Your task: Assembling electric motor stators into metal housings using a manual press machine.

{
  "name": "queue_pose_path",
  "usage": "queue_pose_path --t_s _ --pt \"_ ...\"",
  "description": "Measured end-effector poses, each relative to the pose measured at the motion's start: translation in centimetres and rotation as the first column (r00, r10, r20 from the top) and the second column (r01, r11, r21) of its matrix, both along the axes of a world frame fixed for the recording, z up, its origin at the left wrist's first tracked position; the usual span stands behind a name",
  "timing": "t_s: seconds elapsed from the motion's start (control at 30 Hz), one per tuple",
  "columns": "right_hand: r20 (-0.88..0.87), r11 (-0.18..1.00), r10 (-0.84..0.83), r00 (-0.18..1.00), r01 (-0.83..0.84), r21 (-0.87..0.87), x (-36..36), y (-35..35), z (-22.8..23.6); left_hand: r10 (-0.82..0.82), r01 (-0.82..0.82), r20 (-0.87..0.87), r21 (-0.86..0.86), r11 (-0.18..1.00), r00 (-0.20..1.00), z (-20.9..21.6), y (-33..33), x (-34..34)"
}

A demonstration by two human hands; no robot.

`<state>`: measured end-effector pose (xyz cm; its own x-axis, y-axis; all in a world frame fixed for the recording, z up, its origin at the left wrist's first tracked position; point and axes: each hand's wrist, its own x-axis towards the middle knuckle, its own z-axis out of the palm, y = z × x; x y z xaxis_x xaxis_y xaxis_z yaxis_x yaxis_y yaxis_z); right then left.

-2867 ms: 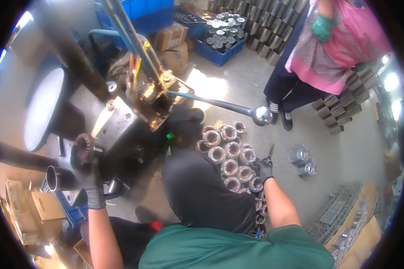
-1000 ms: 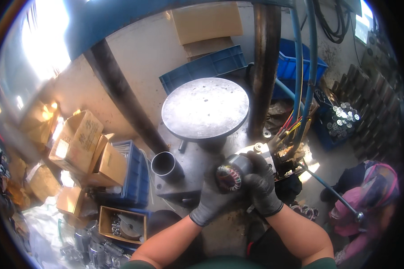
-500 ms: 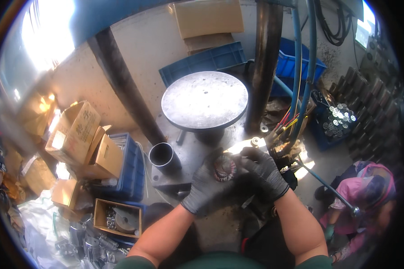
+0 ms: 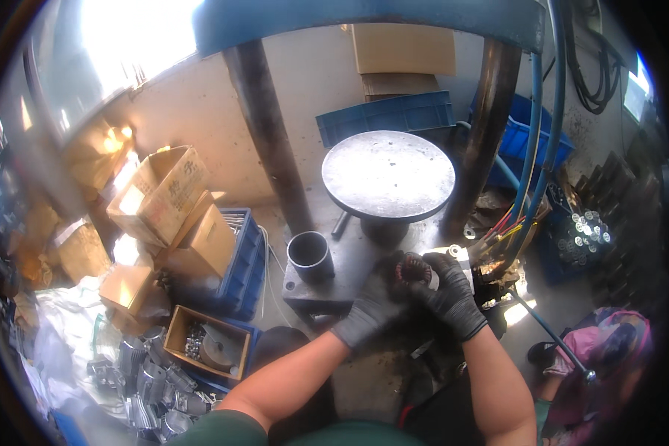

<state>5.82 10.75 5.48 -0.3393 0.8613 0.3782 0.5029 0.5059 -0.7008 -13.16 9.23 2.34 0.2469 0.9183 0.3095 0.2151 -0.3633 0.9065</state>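
Between my gloved hands is a small motor stator (image 4: 412,270), a ring with reddish-brown windings round its opening. My left hand (image 4: 377,303), in a dark grey glove, is closed round its left side, its fingers partly in shadow. From the right, my right hand (image 4: 447,291) grips the stator, thumb against its lower right. Just beyond the hands, a round metal plate (image 4: 388,175) rests on a thick stem above the press bed (image 4: 297,293). An open metal tube (image 4: 311,256) stands upright on that bed, left of my hands.
Two dark columns (image 4: 266,134) flank the plate. At left are cardboard boxes (image 4: 160,193), a blue crate (image 4: 241,279) and a pile of grey metal housings (image 4: 152,379). A long lever (image 4: 554,336) slants at right, near a crouching person in pink (image 4: 602,342). Coloured wires (image 4: 509,238) hang behind my right hand.
The view has swung left, so the scene sits farther right. Both hands still hold the stator, which has tilted, and my right hand has closed in against it.
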Motion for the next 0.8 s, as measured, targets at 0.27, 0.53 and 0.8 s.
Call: queue_pose_path --t_s 0.27,0.53,0.8 --pt "-0.176 0.988 0.047 0.983 -0.021 0.15 -4.8 0.4 -0.6 0.371 -0.342 -0.049 0.291 0.894 0.927 1.1 -4.3 -5.0" --pt "-0.229 0.98 0.192 0.954 -0.197 0.001 -0.3 5.4 -5.9 0.544 -0.563 0.425 -0.091 0.821 0.724 -1.1 -16.1 -18.8" --pt "-0.246 0.932 0.292 0.924 -0.332 -0.142 6.0 12.4 -11.6 0.943 -0.982 -0.296 0.064 0.177 0.151 -11.6 -38.5 -36.4"
